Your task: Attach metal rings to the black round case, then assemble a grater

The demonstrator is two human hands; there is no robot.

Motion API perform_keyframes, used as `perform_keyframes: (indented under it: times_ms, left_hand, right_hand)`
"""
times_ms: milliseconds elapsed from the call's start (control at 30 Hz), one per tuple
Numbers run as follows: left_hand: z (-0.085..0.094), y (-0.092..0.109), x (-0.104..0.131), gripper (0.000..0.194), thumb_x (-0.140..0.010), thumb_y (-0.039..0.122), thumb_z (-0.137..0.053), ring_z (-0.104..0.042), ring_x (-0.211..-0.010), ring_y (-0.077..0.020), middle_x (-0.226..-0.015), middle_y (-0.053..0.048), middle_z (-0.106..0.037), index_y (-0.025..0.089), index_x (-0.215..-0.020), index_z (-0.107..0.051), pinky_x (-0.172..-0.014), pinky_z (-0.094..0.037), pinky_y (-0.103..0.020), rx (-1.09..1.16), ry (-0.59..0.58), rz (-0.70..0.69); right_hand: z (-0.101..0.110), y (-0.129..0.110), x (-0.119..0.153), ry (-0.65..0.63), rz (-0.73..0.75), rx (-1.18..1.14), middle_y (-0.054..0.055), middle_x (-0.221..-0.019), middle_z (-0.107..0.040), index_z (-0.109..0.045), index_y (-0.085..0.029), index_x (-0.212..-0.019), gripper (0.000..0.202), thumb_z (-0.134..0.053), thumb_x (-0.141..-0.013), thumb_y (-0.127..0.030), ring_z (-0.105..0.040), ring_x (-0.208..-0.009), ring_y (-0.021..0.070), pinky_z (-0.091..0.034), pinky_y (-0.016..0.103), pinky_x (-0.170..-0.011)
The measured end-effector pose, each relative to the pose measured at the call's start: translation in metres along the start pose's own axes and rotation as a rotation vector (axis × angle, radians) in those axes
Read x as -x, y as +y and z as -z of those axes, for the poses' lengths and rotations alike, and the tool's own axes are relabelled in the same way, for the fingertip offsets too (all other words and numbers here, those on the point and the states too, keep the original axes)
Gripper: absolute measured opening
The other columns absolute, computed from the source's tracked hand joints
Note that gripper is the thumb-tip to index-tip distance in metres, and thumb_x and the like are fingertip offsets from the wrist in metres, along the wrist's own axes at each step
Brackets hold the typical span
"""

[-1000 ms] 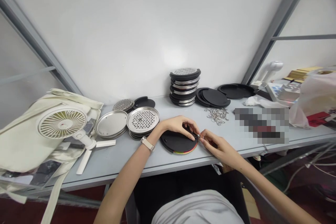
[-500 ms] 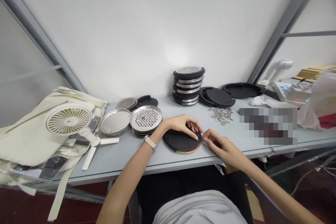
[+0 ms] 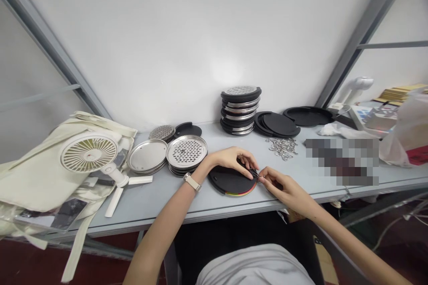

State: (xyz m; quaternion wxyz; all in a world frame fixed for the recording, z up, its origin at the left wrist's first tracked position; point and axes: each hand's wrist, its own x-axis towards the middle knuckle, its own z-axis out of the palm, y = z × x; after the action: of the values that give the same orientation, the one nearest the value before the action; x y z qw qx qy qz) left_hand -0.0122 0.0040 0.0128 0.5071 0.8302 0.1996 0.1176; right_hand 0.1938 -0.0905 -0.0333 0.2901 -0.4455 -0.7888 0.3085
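A black round disc [image 3: 230,181] with a red and yellow stripe along its front right edge lies on the table in front of me. My left hand [image 3: 236,160] grips it at the far right edge, thumb on top, fingers curled over. At that same edge my right hand [image 3: 276,182] pinches a small shiny metal wire piece [image 3: 257,173] against the disc; its exact shape is partly hidden by the fingers. Behind my right hand sits a pile of similar wire loops [image 3: 281,148]. Left of the disc is a stack of round metal grater plates [image 3: 186,150].
Plain metal plates [image 3: 147,155] are stacked at left, beside a white fan [image 3: 89,153] and a cream bag [image 3: 30,173]. A tall stack of black-and-metal discs [image 3: 240,110] stands at the back. Black discs [image 3: 281,124] and a black tray [image 3: 309,116] lie to its right.
Both hands stay at the disc's right edge. The right fingertips and the metal piece have shifted only slightly; the view has tilted a little.
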Motion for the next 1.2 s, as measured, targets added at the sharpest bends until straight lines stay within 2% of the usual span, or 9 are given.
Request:
perform_keyframes:
  times_ms: [200,467,667,900,1200]
  left_hand:
    - [-0.0005,0.0036,0.0010,0.039,-0.061,0.033,-0.078,-0.058,-0.088,-0.0147,-0.097,-0.005,-0.067,0.016,-0.095,-0.068,-0.083,-0.044,-0.028,0.045,-0.009,0.035]
    - [0.0005,-0.0023,-0.0002,0.036,-0.065,0.030,-0.076,-0.058,-0.087,-0.0141,-0.096,-0.005,-0.067,0.016,-0.097,-0.068,-0.082,-0.044,-0.027,0.029,-0.036,-0.047]
    - [-0.0006,0.0014,-0.0004,0.035,-0.062,0.031,-0.078,-0.058,-0.086,-0.0146,-0.094,-0.004,-0.067,0.017,-0.093,-0.069,-0.083,-0.044,-0.028,0.035,-0.010,0.027]
    - [-0.0006,0.0003,-0.0013,0.037,-0.061,0.033,-0.078,-0.057,-0.084,-0.0139,-0.093,-0.005,-0.067,0.016,-0.093,-0.069,-0.080,-0.043,-0.027,0.017,-0.007,0.025]
    - [-0.0007,-0.0010,-0.0013,0.038,-0.060,0.033,-0.079,-0.057,-0.085,-0.0133,-0.093,-0.004,-0.067,0.016,-0.093,-0.069,-0.079,-0.043,-0.026,0.048,-0.006,0.000]
  right_hand:
    - [0.0011,-0.0013,0.0001,-0.010,-0.012,-0.001,-0.003,-0.063,-0.042,-0.052,-0.020,-0.083,0.032,-0.037,-0.093,-0.047,-0.040,-0.060,0.0134,-0.039,0.025,-0.057]
    - [0.0028,-0.0026,0.0001,-0.001,0.014,0.056,-0.002,-0.064,-0.047,-0.051,-0.021,-0.078,0.030,-0.039,-0.093,-0.043,-0.045,-0.062,0.0139,-0.039,0.025,-0.060]
    - [0.0033,-0.0020,-0.0002,-0.006,0.017,0.084,-0.001,-0.065,-0.050,-0.051,-0.021,-0.077,0.034,-0.036,-0.093,-0.046,-0.047,-0.064,0.0151,-0.040,0.026,-0.062]
    - [0.0040,-0.0056,-0.0011,-0.011,0.041,0.072,0.000,-0.073,-0.056,-0.051,-0.021,-0.082,0.030,-0.034,-0.095,-0.042,-0.052,-0.070,0.0163,-0.042,0.027,-0.068]
    - [0.0023,-0.0037,-0.0006,-0.004,0.036,0.130,-0.001,-0.067,-0.052,-0.051,-0.021,-0.080,0.029,-0.036,-0.094,-0.042,-0.049,-0.064,0.0153,-0.040,0.027,-0.063]
